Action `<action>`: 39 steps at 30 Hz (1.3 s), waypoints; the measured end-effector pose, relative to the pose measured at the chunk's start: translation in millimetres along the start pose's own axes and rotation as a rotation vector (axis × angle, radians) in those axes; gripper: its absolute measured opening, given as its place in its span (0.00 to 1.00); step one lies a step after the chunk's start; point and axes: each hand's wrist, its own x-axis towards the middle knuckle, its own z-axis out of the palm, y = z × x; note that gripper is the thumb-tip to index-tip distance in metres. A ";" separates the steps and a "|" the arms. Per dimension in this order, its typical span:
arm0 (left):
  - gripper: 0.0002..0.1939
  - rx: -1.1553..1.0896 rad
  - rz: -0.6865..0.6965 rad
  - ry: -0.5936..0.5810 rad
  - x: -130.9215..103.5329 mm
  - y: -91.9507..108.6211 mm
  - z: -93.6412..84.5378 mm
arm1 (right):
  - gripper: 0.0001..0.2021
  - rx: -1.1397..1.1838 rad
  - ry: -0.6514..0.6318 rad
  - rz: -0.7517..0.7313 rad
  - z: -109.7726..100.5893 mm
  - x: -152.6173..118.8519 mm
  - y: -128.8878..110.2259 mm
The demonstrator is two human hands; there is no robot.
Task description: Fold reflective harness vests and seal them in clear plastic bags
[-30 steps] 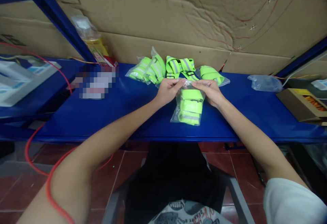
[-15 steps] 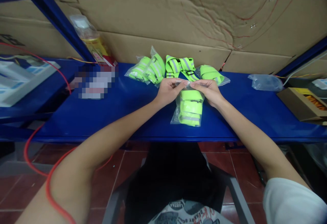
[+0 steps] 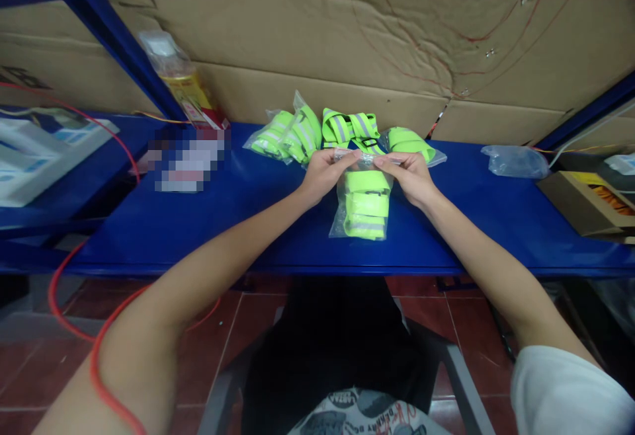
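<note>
A clear plastic bag [image 3: 338,217] hangs from both my hands, with a folded neon-yellow reflective strap [image 3: 367,205] inside. My left hand [image 3: 322,172] pinches the bag's top edge on the left. On the other side of that edge, my right hand [image 3: 409,174] has it between thumb and fingers. Just beyond my hands lies an unbagged reflective strap [image 3: 349,125] with black buckles. Bagged straps [image 3: 301,133] rest to its left, and another bagged strap [image 3: 407,143] sits to its right.
A bottle in plastic wrap [image 3: 183,81] stands at the back left of the blue table [image 3: 258,217]. An empty-looking plastic bag [image 3: 516,160] and an open cardboard box [image 3: 580,203] are at the right. A red hose [image 3: 99,369] crosses my left arm.
The held bag has shifted slightly left and up with its strap. My fingers have moved a little apart along the top edge, showing more of it between them.
</note>
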 end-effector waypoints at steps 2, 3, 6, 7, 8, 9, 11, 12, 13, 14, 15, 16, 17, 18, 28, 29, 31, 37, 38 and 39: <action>0.19 -0.048 -0.054 -0.062 -0.7 -0.4 -0.2 | 0.19 -0.019 0.001 -0.016 0.0 -0.3 0.3; 0.18 -0.058 -0.061 -0.088 -1.2 -0.6 -0.4 | 0.19 -0.025 0.002 -0.014 0.1 -0.3 1.0; 0.15 -0.007 0.006 -0.113 -2.1 -0.8 -2.1 | 0.20 -0.025 0.038 0.019 1.1 0.9 4.5; 0.15 0.028 0.040 -0.117 -2.2 -0.8 -2.9 | 0.20 -0.021 0.056 0.032 1.7 1.4 5.6; 0.14 0.069 0.075 -0.123 -2.2 -0.8 -3.7 | 0.20 -0.020 0.067 0.044 2.3 1.8 6.6; 0.15 0.116 0.113 -0.132 -2.1 -0.8 -4.5 | 0.20 -0.025 0.067 0.053 2.8 2.2 7.2; 0.15 0.211 0.185 -0.160 -2.3 -0.4 -5.2 | 0.20 -0.043 0.053 0.064 3.6 2.3 7.2; 0.15 0.247 0.213 -0.175 -2.6 -0.1 -5.0 | 0.20 -0.050 0.046 0.069 3.8 2.0 6.7; 0.16 0.269 0.232 -0.187 -3.1 0.3 -4.6 | 0.20 -0.052 0.040 0.073 3.9 1.7 6.1; 0.16 0.276 0.242 -0.196 -3.7 0.7 -3.9 | 0.20 -0.050 0.036 0.078 3.8 1.2 5.5; 0.16 0.272 0.243 -0.197 -4.2 1.2 -3.1 | 0.20 -0.043 0.033 0.083 3.6 0.7 5.1; 0.18 0.264 0.238 -0.197 -4.5 1.5 -2.4 | 0.19 -0.035 0.029 0.087 3.3 0.3 4.8; 0.20 0.250 0.227 -0.196 -4.6 1.6 -1.8 | 0.18 -0.023 0.025 0.093 2.9 0.0 4.8; 0.22 0.228 0.203 -0.197 -4.3 1.5 -1.4 | 0.17 -0.009 0.025 0.099 2.5 -0.1 4.9; 0.32 -0.002 -0.024 -0.058 3.7 -4.2 0.5 | 0.19 0.148 0.056 0.289 -5.0 7.1 4.6; 0.32 0.002 -0.016 -0.038 4.2 -4.2 0.2 | 0.20 0.159 0.056 0.283 -5.1 7.3 4.1; 0.32 0.011 -0.008 -0.011 4.9 -4.2 -0.5 | 0.21 0.164 0.071 0.247 -4.7 7.0 3.7; 0.31 -0.007 0.004 -0.001 4.4 -1.4 0.2 | 0.25 0.092 0.075 0.166 -3.4 5.8 4.6; 0.31 -0.004 0.010 -0.005 4.1 -0.5 0.7 | 0.25 0.081 0.081 0.154 -3.5 5.7 4.7; 0.31 0.002 0.016 -0.007 3.9 0.3 1.1 | 0.25 0.072 0.086 0.146 -3.6 5.5 4.6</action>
